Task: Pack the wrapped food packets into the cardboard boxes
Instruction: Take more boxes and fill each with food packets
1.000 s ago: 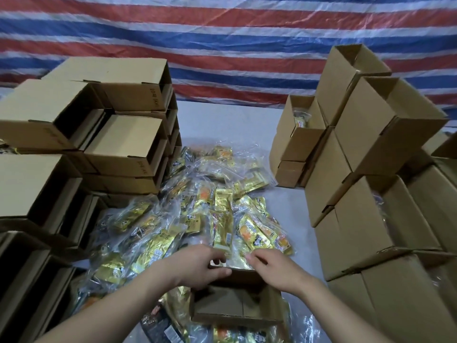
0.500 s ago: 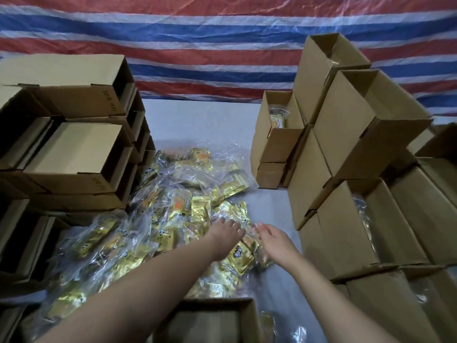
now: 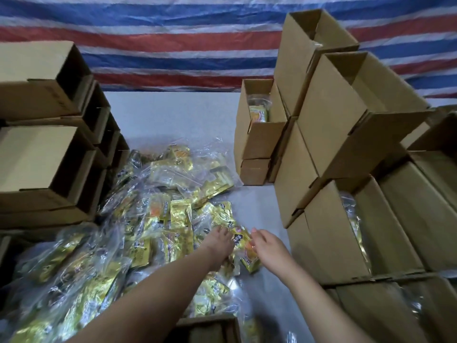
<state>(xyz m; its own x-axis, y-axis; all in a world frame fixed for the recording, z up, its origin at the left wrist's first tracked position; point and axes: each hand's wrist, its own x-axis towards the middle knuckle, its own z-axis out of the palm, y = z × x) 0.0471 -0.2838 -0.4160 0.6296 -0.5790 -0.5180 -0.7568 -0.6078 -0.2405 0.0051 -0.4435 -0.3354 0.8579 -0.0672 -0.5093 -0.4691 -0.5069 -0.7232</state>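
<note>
A heap of clear bags holding gold and orange food packets (image 3: 158, 219) covers the middle of the white table. At the heap's right edge lies one gold packet bag (image 3: 243, 246), and both hands are on it. My left hand (image 3: 218, 241) grips its left side with fingers curled over it. My right hand (image 3: 268, 246) pinches its right side. An open cardboard box (image 3: 210, 329) sits at the bottom edge, close to me, mostly cut off.
Empty boxes (image 3: 47, 169) lie stacked on their sides at the left. At the right rise stacked boxes (image 3: 346, 134), several showing bagged packets inside, one small box (image 3: 259, 134) among them. A striped tarp (image 3: 173, 40) hangs behind. Bare table (image 3: 178, 115) shows at the back.
Both hands left the near box's flaps and reached forward to the right edge of the heap, where they now hold one bag. The view tilted, so the near box dropped to the bottom edge.
</note>
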